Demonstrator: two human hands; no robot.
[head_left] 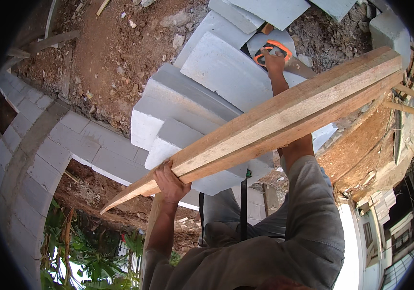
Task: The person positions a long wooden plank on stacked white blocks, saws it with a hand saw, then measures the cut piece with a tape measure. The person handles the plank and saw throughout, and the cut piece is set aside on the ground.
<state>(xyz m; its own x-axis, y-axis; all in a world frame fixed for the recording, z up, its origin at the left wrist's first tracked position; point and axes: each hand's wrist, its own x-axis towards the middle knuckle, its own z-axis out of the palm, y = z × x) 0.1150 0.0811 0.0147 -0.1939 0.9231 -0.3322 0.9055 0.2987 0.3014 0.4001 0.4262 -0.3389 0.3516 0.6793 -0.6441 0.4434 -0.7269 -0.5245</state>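
Observation:
A long wooden beam runs diagonally in front of me, from low on the left to high on the right. A lengthwise seam shows along it; whether it is one piece or two laid together, I cannot tell. My left hand is closed on the beam toward its left end. Beyond the beam, my right hand grips the orange and black handle of a handsaw. The saw's blade points right and partly disappears behind the beam, which also covers the middle of my right forearm. Pale grey blocks lie stacked beneath the saw and beam.
A low wall of grey blocks curves along the left. Reddish soil with stones spreads at the far left. Green plants grow at the lower left. Thin timber pieces and a building stand at the right.

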